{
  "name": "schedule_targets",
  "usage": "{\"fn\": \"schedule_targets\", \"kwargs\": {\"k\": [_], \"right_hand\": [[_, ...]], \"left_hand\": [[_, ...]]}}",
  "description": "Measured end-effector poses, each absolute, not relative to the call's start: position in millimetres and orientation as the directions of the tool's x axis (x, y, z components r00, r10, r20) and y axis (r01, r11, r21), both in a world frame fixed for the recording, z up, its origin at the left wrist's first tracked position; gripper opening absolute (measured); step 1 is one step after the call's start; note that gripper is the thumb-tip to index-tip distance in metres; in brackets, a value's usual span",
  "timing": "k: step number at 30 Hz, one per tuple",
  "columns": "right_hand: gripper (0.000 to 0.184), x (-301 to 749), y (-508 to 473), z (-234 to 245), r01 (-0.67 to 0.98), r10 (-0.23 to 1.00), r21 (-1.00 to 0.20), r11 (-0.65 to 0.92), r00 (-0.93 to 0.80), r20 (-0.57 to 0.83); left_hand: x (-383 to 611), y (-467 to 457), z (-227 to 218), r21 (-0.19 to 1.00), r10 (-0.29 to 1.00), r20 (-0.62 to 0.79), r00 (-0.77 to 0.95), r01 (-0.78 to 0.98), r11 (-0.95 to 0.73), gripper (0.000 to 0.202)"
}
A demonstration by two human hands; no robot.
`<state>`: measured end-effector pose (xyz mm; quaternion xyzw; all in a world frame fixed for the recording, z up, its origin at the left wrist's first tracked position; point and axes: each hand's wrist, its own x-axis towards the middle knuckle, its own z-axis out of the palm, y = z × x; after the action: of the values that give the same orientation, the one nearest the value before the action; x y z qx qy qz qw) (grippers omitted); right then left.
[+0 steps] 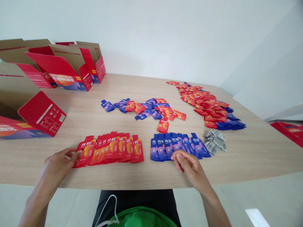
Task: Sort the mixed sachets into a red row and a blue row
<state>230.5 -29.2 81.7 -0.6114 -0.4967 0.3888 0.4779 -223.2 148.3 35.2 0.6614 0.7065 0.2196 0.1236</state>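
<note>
My left hand [62, 161] has its thumb on top of the leftmost red pouch [86, 152], gripping its left edge. That pouch belongs to an overlapping row of red pouches [112, 146] with orange fruit prints, lying flat near the table's front edge. To the right lies a similar row of blue pouches [175, 145]. My right hand [187, 165] is at the lower edge of this blue row, fingers curled and thumb close to the index finger. Nothing shows between those fingers. A crumpled grey striped cloth [215, 142] lies just right of the blue row.
Loose red and blue pouches [148, 108] are scattered mid-table. A large heap of red pouches [203, 101], with blue ones [230, 123] at its near end, lies at the right. Open red cartons [63, 72] stand at the left. Another red box [290, 132] shows at the far right.
</note>
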Motion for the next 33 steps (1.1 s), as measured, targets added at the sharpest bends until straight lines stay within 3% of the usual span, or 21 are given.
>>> {"fn": "schedule_targets", "kwargs": {"k": [4,8,11,14,23,30,33], "right_hand": [[0.045,249,26,112,0.563,0.988,-0.82,0.105,0.033,0.149],[0.026,260,131,112,0.831,0.936,-0.46,0.313,-0.188,0.296],[0.03,260,207,96,0.906,0.925,-0.213,0.365,-0.327,0.193],[0.035,256,255,80,0.928,0.931,-0.073,0.365,-0.365,0.003],[0.065,258,284,51,0.94,0.934,-0.01,0.34,-0.339,-0.113],[0.074,262,283,58,0.949,0.939,-0.039,0.312,-0.314,-0.141],[0.062,268,282,65,0.952,0.933,-0.098,0.291,-0.305,-0.191]], "left_hand": [[-220,136,33,0.517,0.973,0.156,-0.169,0.854,0.065,0.027],[-209,113,23,0.51,0.906,0.409,-0.114,0.852,-0.123,0.021],[-196,92,11,0.408,0.786,0.617,-0.035,0.869,-0.282,0.021],[-180,71,-6,0.336,0.724,0.689,0.036,0.869,-0.363,0.02],[-140,38,-40,0.363,0.637,0.756,0.149,0.715,-0.598,0.028],[-141,40,-49,0.331,0.601,0.777,0.188,0.691,-0.643,0.029],[-141,39,-46,0.331,0.589,0.788,0.18,0.683,-0.651,0.03]]}}
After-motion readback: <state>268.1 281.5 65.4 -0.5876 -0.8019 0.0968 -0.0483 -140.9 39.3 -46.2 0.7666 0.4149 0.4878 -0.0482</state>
